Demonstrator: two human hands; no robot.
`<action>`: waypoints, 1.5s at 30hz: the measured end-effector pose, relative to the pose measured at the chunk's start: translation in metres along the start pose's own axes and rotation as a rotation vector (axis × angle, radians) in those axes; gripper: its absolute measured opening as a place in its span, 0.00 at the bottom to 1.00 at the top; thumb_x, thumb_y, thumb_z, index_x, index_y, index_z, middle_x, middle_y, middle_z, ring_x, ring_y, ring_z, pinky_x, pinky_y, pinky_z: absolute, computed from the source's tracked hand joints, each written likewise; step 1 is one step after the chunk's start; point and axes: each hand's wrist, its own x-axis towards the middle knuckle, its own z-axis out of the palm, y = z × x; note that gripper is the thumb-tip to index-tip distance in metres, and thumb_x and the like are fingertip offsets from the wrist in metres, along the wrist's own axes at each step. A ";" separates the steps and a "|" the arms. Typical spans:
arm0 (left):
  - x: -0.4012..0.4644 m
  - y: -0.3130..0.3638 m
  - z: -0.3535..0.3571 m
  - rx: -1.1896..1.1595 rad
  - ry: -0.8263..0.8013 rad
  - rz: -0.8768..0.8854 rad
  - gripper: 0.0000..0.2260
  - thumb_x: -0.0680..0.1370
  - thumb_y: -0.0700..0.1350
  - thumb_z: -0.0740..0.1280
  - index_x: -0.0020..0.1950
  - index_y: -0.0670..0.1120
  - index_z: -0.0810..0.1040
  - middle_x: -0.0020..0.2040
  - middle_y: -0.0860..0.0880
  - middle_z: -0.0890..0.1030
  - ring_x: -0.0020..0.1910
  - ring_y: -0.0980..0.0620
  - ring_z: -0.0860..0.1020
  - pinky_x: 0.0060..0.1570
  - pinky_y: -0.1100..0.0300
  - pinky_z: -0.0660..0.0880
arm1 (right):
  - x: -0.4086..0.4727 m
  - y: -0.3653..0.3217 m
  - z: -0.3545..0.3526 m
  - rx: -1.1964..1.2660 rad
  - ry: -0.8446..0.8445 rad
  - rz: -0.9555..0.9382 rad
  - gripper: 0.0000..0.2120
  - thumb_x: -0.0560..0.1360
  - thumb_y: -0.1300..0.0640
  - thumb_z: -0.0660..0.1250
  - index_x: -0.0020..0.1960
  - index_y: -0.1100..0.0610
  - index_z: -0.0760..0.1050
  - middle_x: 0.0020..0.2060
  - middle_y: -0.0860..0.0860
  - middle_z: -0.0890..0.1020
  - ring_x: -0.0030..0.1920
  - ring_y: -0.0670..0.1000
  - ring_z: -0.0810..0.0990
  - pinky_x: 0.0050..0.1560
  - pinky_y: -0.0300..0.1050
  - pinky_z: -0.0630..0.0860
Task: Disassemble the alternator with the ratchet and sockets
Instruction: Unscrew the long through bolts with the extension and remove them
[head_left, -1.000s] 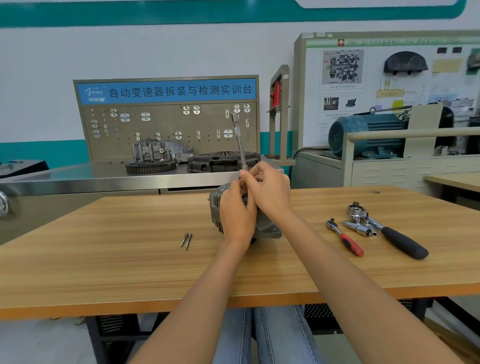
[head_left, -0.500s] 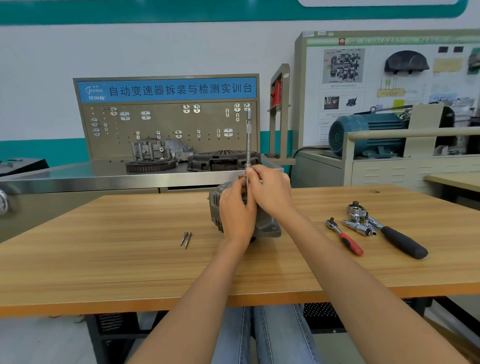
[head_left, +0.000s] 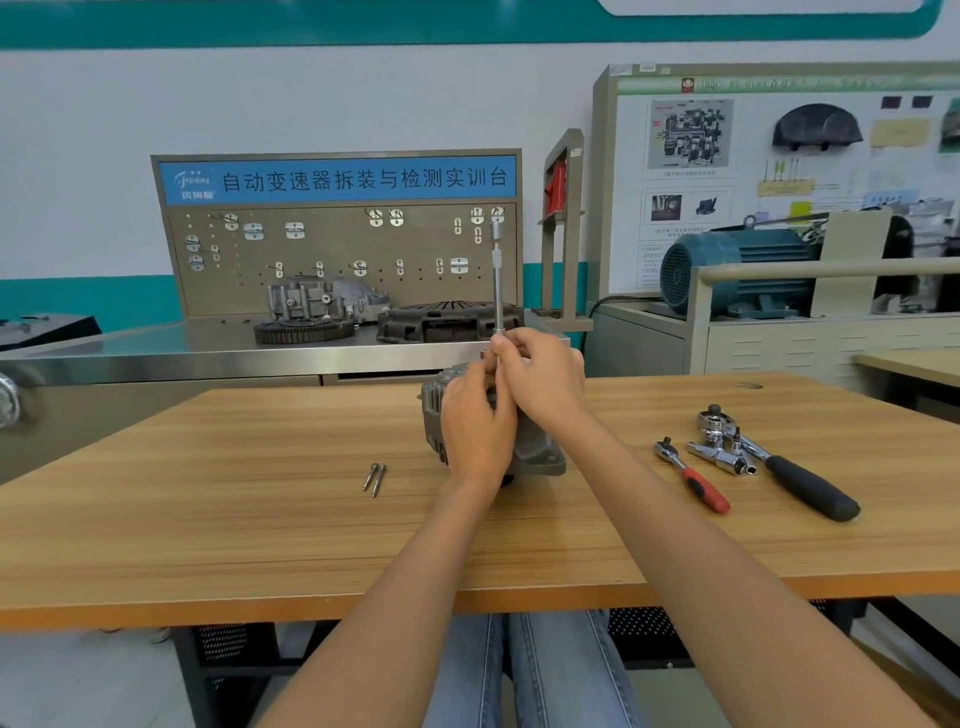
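Note:
The grey alternator (head_left: 540, 452) stands on the wooden table (head_left: 260, 519), mostly hidden behind my hands. A long chrome extension bar (head_left: 498, 280) rises upright from its top. My right hand (head_left: 545, 384) pinches the bar's lower end with curled fingers. My left hand (head_left: 475, 431) curls around the alternator's near side, its fingertips up by the bar's base. Two removed bolts (head_left: 375, 479) lie on the table to the left.
To the right lie a red-handled ratchet (head_left: 693, 475), loose chrome sockets (head_left: 722, 452) and a black-handled ratchet (head_left: 800, 480). Behind the table stands a steel bench with a pegboard (head_left: 337, 249), gearbox parts (head_left: 317, 306) and a clutch cover (head_left: 447, 319). A blue motor (head_left: 727, 270) sits far right.
The extension bar leaned left a second ago and now stands vertical. My hands stay at its base on the alternator.

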 end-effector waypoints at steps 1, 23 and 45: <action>0.000 0.000 0.000 0.009 0.003 0.006 0.09 0.82 0.48 0.61 0.53 0.45 0.78 0.47 0.49 0.82 0.50 0.50 0.79 0.51 0.47 0.76 | 0.000 0.001 0.000 -0.012 -0.014 -0.003 0.14 0.81 0.50 0.57 0.55 0.54 0.79 0.45 0.47 0.82 0.45 0.44 0.74 0.60 0.45 0.63; -0.001 0.002 -0.003 -0.002 0.021 0.024 0.07 0.81 0.47 0.62 0.51 0.46 0.77 0.44 0.49 0.82 0.47 0.51 0.79 0.48 0.53 0.74 | 0.003 0.005 0.005 -0.011 0.000 -0.008 0.13 0.80 0.48 0.58 0.53 0.53 0.78 0.38 0.41 0.76 0.43 0.43 0.71 0.58 0.43 0.60; 0.002 0.001 -0.003 0.022 0.006 0.011 0.07 0.80 0.47 0.64 0.51 0.46 0.78 0.44 0.54 0.81 0.46 0.53 0.79 0.47 0.51 0.77 | 0.002 0.006 0.004 -0.032 -0.011 -0.013 0.15 0.81 0.50 0.55 0.58 0.54 0.78 0.48 0.48 0.82 0.46 0.43 0.70 0.60 0.44 0.58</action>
